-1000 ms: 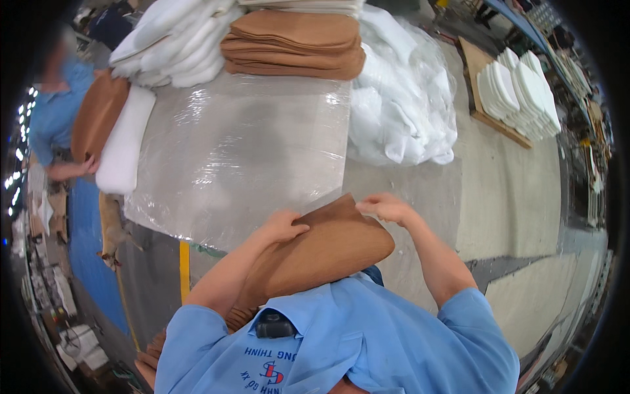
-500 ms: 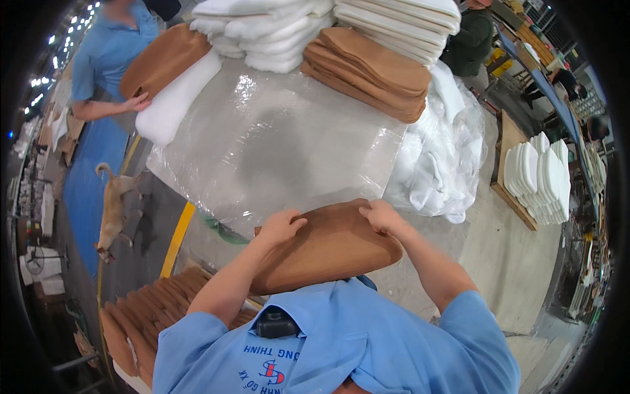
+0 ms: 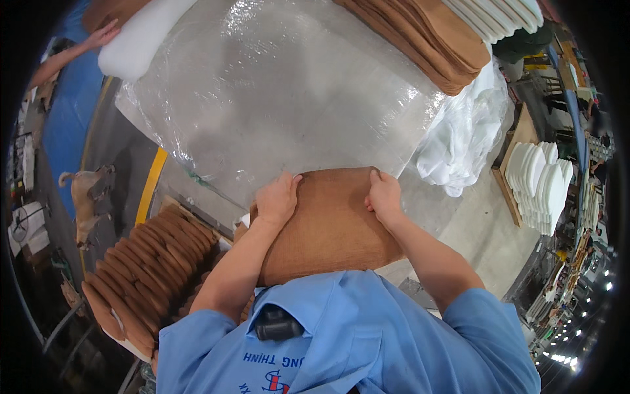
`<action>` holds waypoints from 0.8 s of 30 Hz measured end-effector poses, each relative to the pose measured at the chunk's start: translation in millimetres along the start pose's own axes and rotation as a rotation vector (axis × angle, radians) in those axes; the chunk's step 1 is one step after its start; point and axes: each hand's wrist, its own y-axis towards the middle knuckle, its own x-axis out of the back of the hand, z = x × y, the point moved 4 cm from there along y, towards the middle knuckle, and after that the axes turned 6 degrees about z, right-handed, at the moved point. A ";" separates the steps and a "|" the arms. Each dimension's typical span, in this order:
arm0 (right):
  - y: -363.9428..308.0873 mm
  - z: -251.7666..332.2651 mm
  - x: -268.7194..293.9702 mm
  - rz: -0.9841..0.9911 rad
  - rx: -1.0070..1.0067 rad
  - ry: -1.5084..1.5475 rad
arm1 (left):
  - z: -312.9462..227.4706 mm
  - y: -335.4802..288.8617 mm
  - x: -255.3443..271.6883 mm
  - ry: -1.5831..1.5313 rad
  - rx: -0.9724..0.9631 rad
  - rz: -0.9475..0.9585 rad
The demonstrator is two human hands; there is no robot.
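Close to my chest I hold a brown fabric cushion cover (image 3: 328, 223) by its far edge. My left hand (image 3: 277, 198) is closed on its left corner, and my right hand (image 3: 384, 196) pinches the right corner. The cover hangs toward my shirt between both forearms; whether anything fills it I cannot tell. Just beyond it lies the work table (image 3: 282, 111), wrapped in clear plastic film. A stack of brown cushions (image 3: 426, 39) sits at the table's far right, beside a stack of white pads (image 3: 502, 16).
Many brown cushions (image 3: 151, 262) stand in a row at lower left. Another person's hand (image 3: 104, 34) rests by a white pad (image 3: 141, 39) at far left. A dog (image 3: 86, 203) is on the floor. Bagged white padding (image 3: 459, 144) and a pallet of white pads (image 3: 538, 184) are at right.
The view has tilted down and closer to me. The brown cover now hangs more upright and squarer between my hands, which still grip its far corners.
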 end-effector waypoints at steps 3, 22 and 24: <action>8.8 0.7 -3.2 -0.013 0.034 -0.060 | 1.9 5.5 2.3 -0.028 -0.034 -0.058; 9.8 -9.7 -4.4 -0.031 0.167 -0.086 | 62.0 -32.3 16.2 -0.001 -0.011 -0.108; 10.9 -9.9 -0.2 0.081 0.172 0.024 | 64.9 -34.0 28.6 -0.101 0.032 -0.046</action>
